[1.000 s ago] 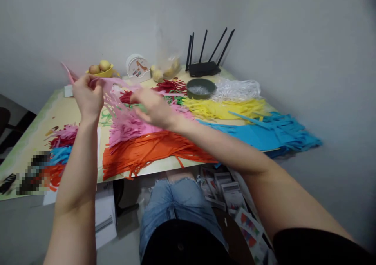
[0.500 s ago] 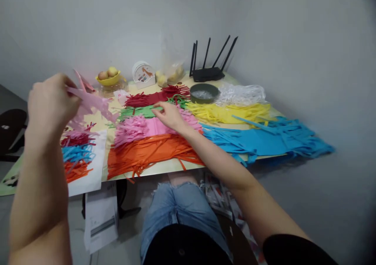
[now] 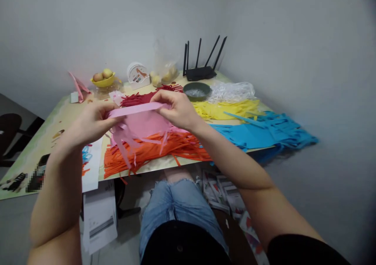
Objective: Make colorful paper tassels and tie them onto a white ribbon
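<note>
A pink sheet with fringed ends [image 3: 141,123] is stretched between my two hands above the table, its top edge level and its cut strips hanging down. My left hand [image 3: 98,120] pinches the left end of that edge. At the other end my right hand [image 3: 178,109] grips it between thumb and fingers. Beneath it lies a heap of orange fringed sheets [image 3: 141,152]. Just behind, dark red fringed sheets [image 3: 141,99] lie flat. To the right are yellow fringed sheets [image 3: 232,109] and blue fringed sheets [image 3: 255,135].
A black router [image 3: 201,73] with upright antennas stands at the back. Near it are a dark green bowl [image 3: 196,92] and a bundle of white strips [image 3: 232,91]. A yellow bowl of fruit [image 3: 103,80] is back left. White paper [image 3: 92,167] overhangs the front edge.
My left hand has come down and right with the pink sheet. My right hand has taken hold of the sheet's other end, and the sheet is now spread out.
</note>
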Motion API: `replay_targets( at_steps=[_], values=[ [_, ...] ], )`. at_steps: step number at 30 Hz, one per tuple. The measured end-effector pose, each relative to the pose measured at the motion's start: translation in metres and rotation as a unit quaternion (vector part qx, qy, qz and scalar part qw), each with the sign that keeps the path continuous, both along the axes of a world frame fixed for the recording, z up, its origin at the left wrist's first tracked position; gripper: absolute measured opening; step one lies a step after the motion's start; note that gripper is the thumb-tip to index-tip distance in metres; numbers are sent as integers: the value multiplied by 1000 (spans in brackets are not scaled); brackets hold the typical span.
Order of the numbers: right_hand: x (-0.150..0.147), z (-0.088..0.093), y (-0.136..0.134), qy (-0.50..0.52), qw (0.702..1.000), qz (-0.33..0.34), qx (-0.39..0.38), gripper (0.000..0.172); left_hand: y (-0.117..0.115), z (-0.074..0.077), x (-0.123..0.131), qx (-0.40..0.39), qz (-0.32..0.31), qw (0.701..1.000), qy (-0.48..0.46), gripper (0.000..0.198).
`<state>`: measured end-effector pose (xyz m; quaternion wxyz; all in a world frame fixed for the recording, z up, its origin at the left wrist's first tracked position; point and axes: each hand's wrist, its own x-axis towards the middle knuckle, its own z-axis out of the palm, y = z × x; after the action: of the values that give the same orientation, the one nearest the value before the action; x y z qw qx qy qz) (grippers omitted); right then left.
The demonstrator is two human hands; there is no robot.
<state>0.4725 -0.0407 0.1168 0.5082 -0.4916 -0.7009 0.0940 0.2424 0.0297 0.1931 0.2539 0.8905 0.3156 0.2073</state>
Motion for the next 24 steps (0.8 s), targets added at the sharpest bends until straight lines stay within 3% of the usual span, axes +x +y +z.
replay_targets(
  at_steps=[3, 5, 8, 10, 13, 14, 17, 20, 22, 24],
  values=[
    [18, 16, -13, -55, 996, 41, -48, 19, 4, -13, 1, -72, -34, 997, -7, 27],
    [25, 23, -20, -94, 992, 31, -77, 16, 10, -23, -2, -66, -21, 998, -2, 30],
    [33, 31, -27, -146, 985, -29, -91, 15, 22, -36, -11, 38, 56, 992, 108, 32],
    [34, 37, -31, -182, 976, -57, -107, 15, 24, -41, -12, 125, 71, 976, 161, 44],
    [31, 47, -34, -220, 965, -49, -136, 14, 13, -46, 4, 181, -25, 978, 98, 80],
    [30, 49, -35, -223, 963, -34, -146, 13, 9, -48, 13, 180, -57, 980, 61, 84],
    [33, 51, -36, -195, 965, 15, -175, 9, 0, -55, 38, 120, -83, 989, -10, 54],
    [41, 41, -38, -125, 977, 39, -168, 13, 3, -65, 42, 0, -83, 995, -61, 26],
    [47, 29, -38, -73, 989, 59, -114, 23, 6, -71, 35, -68, -70, 987, -128, 21],
    [50, 16, -37, -29, 993, 95, -57, 34, 7, -75, 26, -113, -51, 973, -193, 36]
  ],
)
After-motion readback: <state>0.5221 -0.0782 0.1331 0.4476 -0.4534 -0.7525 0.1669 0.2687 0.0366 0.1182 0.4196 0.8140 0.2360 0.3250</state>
